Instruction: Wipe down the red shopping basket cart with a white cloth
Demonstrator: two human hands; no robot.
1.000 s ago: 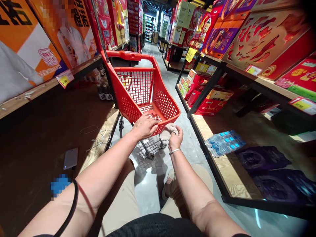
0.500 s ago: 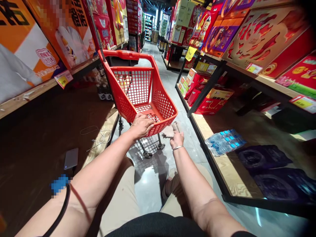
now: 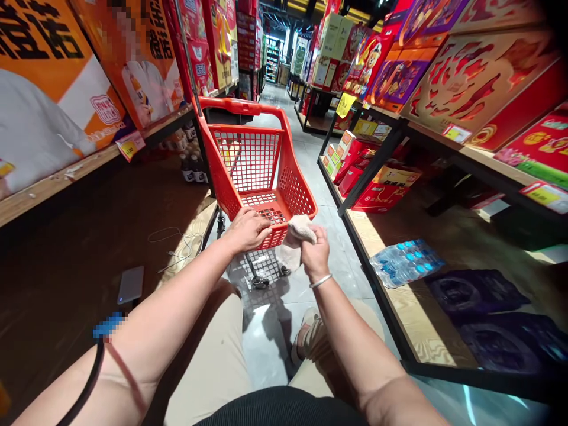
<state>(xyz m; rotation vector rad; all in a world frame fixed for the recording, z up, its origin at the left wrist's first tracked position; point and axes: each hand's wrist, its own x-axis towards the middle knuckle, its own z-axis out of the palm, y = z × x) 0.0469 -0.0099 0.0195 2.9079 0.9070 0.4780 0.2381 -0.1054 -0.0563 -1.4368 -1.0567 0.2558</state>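
A red plastic shopping cart point(image 3: 261, 160) on black wheels stands before me in the aisle, with its basket toward me. My left hand point(image 3: 248, 229) grips the near rim of that basket, its fingers bent over the edge. In my right hand point(image 3: 316, 248), which wears a bracelet at the wrist, a pale cloth point(image 3: 290, 251) is bunched. The cloth hangs beside the right end of the near rim; whether it touches the rim I cannot tell.
Stocked shelves flank both sides. Low on the right lies a pack of water bottles point(image 3: 406, 261) near dark purple packages point(image 3: 481, 290). At left are a grey power bank point(image 3: 131, 285) and a white cable point(image 3: 189, 242). The tiled aisle point(image 3: 284, 109) runs ahead between the shelves.
My right hand has brought the cloth up and left to the basket's near rim. My left hand stays on the rim, and the view has shifted slightly.
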